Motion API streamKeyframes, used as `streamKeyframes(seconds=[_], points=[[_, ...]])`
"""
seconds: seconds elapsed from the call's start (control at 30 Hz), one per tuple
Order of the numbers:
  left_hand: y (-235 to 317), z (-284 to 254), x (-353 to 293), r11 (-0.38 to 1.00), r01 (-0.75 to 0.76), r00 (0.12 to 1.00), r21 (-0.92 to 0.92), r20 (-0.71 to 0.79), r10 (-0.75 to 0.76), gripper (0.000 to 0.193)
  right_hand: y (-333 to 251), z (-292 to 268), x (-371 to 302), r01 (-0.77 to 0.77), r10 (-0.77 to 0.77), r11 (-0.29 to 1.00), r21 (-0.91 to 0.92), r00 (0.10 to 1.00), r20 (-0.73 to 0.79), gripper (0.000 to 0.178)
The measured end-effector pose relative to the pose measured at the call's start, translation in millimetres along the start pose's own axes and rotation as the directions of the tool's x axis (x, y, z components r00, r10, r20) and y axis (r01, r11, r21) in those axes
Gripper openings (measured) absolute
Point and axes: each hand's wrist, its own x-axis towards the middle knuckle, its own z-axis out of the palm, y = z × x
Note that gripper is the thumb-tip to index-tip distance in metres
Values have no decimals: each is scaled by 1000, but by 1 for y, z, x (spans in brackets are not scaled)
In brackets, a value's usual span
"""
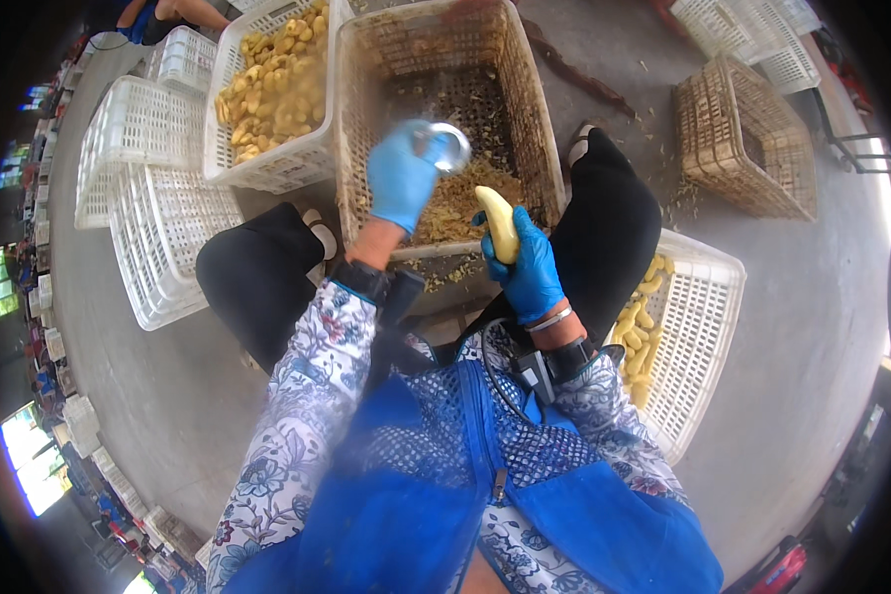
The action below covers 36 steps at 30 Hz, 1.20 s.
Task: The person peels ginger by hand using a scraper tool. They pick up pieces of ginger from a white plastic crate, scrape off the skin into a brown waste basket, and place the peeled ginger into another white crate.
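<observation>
Fingers (513, 259) around peeled fruit (498, 224), above crate (543, 129)

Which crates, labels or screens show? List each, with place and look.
No labels or screens.
Full crate: upper left, white lattice, yellow pieces.
Middle crate: ahead of the knees, tan, peel scraps.
Basket: upper right, tan lattice.
Right crate: by right knee, white, yellow pieces.
Stacked crates: far left, white.

packages: none in sight | labels: none to be made out | signs: none | screens: none | note: far left rim shows only small bright blurred patches, too small to tell what they are
</observation>
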Motion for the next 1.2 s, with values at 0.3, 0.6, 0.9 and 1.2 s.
streamKeyframes(seconds=[0.3, 0.6, 0.9, 1.2], points=[[-14, 19, -34, 972, -90, 990, -219, 86, 111, 17, 4, -15, 8, -200, 181, 937, 288, 979, 92, 41], [13, 20, -55, 987, -3, 935, -160, 349, 59, 26, 5, -15, 8, -115, 125, 967, 229, 992, -27, 48], [-14, -16, -23, 981, 87, 991, -173, 119, -66, 29, -6, -1, -7, -148, 102, 932, 331, 983, 153, 43], [11, 4, -55, 886, -328, 944, 328, 161, 290, 28, -7, -1, -6, -303, 120, 726, 618, 940, 320, 43]])
